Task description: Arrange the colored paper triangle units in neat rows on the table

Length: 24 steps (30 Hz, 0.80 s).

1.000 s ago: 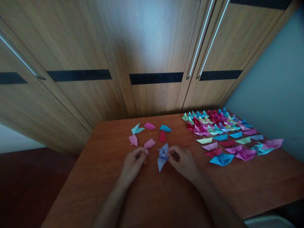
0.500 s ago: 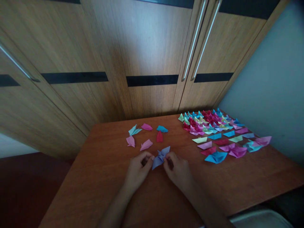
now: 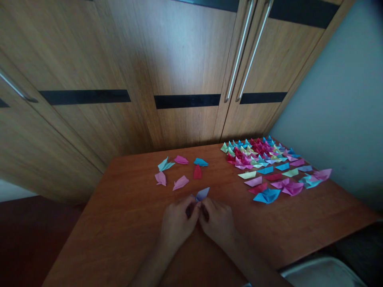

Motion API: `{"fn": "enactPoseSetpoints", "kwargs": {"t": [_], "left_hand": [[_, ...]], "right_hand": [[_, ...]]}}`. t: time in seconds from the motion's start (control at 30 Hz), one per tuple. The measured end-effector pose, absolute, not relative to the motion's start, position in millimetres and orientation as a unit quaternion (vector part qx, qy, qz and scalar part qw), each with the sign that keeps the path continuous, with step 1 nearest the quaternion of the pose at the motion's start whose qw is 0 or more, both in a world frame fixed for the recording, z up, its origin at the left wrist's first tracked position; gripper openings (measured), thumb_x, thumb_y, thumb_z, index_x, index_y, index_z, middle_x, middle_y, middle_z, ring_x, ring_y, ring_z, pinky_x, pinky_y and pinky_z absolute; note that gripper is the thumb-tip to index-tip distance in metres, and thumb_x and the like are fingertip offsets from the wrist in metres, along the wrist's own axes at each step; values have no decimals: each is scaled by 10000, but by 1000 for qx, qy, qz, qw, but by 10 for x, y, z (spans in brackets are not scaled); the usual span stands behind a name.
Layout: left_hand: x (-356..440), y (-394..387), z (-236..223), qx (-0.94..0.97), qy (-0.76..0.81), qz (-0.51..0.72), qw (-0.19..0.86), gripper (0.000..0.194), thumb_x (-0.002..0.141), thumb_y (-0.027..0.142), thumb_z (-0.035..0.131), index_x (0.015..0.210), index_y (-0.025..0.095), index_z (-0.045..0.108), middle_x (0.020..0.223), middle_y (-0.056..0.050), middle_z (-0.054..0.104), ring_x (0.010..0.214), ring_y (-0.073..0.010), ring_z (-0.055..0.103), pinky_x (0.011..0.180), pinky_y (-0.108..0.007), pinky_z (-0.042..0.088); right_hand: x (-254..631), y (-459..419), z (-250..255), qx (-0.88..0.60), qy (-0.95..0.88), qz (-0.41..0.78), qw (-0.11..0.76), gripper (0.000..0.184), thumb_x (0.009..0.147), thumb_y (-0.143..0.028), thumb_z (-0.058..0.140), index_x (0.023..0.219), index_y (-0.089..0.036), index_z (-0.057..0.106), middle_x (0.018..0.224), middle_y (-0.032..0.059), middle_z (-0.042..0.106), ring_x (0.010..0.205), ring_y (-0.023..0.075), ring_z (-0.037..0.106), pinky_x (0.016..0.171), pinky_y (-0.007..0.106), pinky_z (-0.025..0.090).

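Observation:
A small lavender origami piece is pinched between my two hands over the near middle of the table. One pointed flap of it sticks up past my fingertips; its lower part is hidden behind them. My left hand grips it from the left with thumb and forefinger. From the right, my right hand holds it the same way, and the fingertips of both hands nearly meet. Just beyond them lie a pink folded paper and a red folded paper.
Several more folded papers, such as a blue one and a light teal one, lie at the back left. Rows of colourful paper boats cover the table's right rear. Behind the wooden table stands a wardrobe.
My hands have drawn together around the lavender origami, and more of it is now covered by my fingers. The camera view has shifted slightly.

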<state>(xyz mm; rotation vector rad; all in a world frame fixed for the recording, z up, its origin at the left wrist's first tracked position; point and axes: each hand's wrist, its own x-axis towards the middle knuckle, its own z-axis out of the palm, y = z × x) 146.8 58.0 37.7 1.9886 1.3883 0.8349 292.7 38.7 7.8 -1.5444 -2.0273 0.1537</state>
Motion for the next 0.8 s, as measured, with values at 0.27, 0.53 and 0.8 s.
{"fn": "enactPoseSetpoints", "kwargs": {"t": [0.27, 0.53, 0.8], "left_hand": [[1458, 595, 345, 742, 530, 313, 266, 135, 840, 269, 578, 947, 241, 655, 807, -17, 715, 694, -175, 636, 647, -254, 435], [1460, 610, 354, 753, 494, 339, 272, 146, 857, 169, 541, 878, 222, 675, 854, -5, 717, 781, -156, 659, 740, -259, 496], [1413, 603, 260, 782, 480, 338, 210, 171, 878, 186, 542, 980, 231, 672, 983, -23, 727, 883, -166, 682, 821, -280, 524]], "right_hand": [[2945, 386, 63, -570, -760, 33, 312, 129, 843, -172, 498, 720, -201, 527, 666, 16, 637, 588, 127, 575, 576, 249, 315], [2953, 385, 44, -554, -749, 31, 362, 127, 860, -166, 496, 757, -199, 563, 692, 2, 647, 611, 119, 592, 592, 217, 368], [3261, 140, -10, -587, -709, 87, 380, 177, 920, -256, 464, 952, -209, 631, 851, 33, 706, 738, 144, 662, 668, 227, 491]]}}
